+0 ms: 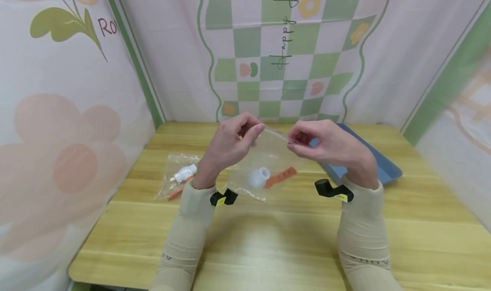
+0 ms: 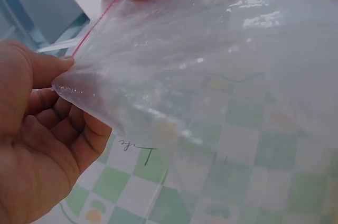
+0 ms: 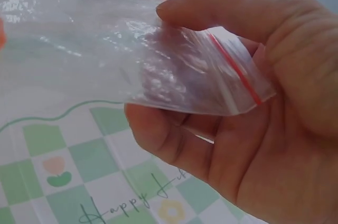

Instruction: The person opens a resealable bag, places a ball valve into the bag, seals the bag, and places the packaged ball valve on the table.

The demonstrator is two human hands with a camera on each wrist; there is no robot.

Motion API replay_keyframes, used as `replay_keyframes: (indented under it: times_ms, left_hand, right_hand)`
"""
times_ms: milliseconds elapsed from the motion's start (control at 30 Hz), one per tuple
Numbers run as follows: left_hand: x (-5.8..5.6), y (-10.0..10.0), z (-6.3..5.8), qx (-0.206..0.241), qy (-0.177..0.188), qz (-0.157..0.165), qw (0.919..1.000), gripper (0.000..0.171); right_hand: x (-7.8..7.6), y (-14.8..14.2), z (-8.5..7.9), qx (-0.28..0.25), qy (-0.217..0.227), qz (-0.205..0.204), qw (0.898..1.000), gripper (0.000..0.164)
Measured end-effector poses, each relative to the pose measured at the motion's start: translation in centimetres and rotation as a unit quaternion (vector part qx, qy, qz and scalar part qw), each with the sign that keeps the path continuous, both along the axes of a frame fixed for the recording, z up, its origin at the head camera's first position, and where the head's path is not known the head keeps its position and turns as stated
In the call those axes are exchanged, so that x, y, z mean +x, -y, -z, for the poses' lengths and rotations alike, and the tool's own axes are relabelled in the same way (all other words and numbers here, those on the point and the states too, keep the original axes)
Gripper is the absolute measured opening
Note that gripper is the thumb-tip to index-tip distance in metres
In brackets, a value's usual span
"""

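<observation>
A clear zip bag (image 1: 270,152) hangs between both hands above the table, its mouth uppermost. My left hand (image 1: 232,144) pinches one top corner between thumb and fingers. Near the other end of the mouth, my right hand (image 1: 331,144) grips the plastic; in the right wrist view the thumb lies over the bag (image 3: 100,49), with fingers behind it. A red line (image 3: 235,68) runs along the bag's mouth. Low in the bag show a white, round hollow piece (image 1: 259,177) and an orange strip (image 1: 281,177) with round marks.
Left of the hands, a second clear bag (image 1: 168,182) with a white piece (image 1: 185,173) and an orange piece lies on the wooden table (image 1: 276,248). A blue tray (image 1: 383,167) stands at the back right, partly behind my right hand. Patterned cloth (image 1: 245,39) hangs behind the table.
</observation>
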State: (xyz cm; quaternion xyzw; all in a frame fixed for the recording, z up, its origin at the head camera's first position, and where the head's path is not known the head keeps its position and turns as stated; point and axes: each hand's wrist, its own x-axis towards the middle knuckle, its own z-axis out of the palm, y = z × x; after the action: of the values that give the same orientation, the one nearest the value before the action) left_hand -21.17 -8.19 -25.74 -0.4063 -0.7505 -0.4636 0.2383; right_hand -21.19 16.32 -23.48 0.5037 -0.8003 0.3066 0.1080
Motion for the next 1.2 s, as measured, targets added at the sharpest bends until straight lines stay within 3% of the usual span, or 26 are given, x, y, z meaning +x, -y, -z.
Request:
replay_keyframes:
  times_ms: [567,967,1200]
  left_hand:
    - [0.07,0.2,-0.03,-0.007,0.002,-0.015,0.9999,0.012]
    - [0.08,0.13,0.11,0.01,-0.001,-0.008,0.9999,0.014]
    - [0.14,0.13,0.14,0.014,-0.002,-0.002,0.9999,0.016]
  right_hand:
    - [0.14,0.62,0.07,-0.018,-0.031,0.007,0.999,0.018]
    - [0.29,0.71,0.19,-0.02,-0.062,0.042,0.997,0.008]
    - [0.27,0.63,0.23,-0.019,-0.067,0.04,0.997,0.007]
